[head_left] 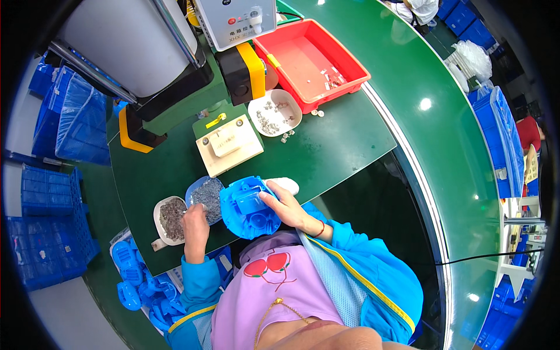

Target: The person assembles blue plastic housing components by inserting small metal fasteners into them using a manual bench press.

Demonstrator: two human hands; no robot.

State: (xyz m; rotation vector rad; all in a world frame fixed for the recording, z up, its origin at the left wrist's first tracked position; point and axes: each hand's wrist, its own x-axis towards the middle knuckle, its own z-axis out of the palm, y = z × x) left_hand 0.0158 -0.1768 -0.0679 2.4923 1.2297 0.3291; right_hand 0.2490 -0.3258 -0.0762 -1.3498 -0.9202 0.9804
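Observation:
My right hand (pixel 284 205) grips a round blue plastic housing (pixel 249 226) by its right side. The housing is tilted with its ribbed, hollow inside facing up, close in front of my body. My left hand (pixel 196 226) reaches down with bunched fingers at the near edge of a blue bowl (pixel 205 192) of small grey metal parts. Whatever those fingertips may hold is hidden. Left of that hand, a white bowl (pixel 171 217) holds small brownish parts. Just beyond my right hand lies a smooth white rounded piece (pixel 286 186).
Ahead stands a green press machine (pixel 192 111) with a cream fixture block (pixel 230 146). Beside it are a white bowl of small parts (pixel 274 114) and a red tray (pixel 312 58). A conveyor belt (pixel 466 233) runs along the right. Blue mouldings (pixel 140 280) lie at lower left.

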